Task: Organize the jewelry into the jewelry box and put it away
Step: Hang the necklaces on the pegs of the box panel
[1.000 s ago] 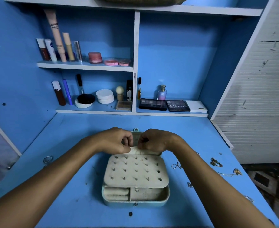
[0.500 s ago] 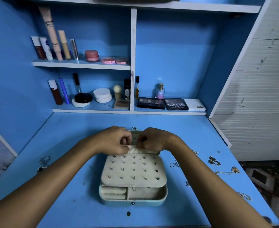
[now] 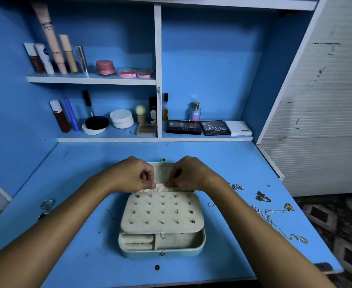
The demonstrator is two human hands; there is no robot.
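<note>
Two hands [image 3: 162, 176] pinching cream fabric, rounded velvety jewelry box [image 3: 161, 251]

Cosmetics [image 3: 105, 67] on blue shelves [image 3: 92, 79]

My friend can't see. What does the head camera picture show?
Both hands, left hand and right hand, pinch the cream fabric pocket in an open pale-blue jewelry box on a blue desk. Tangled metal chains lie to its right.
</note>
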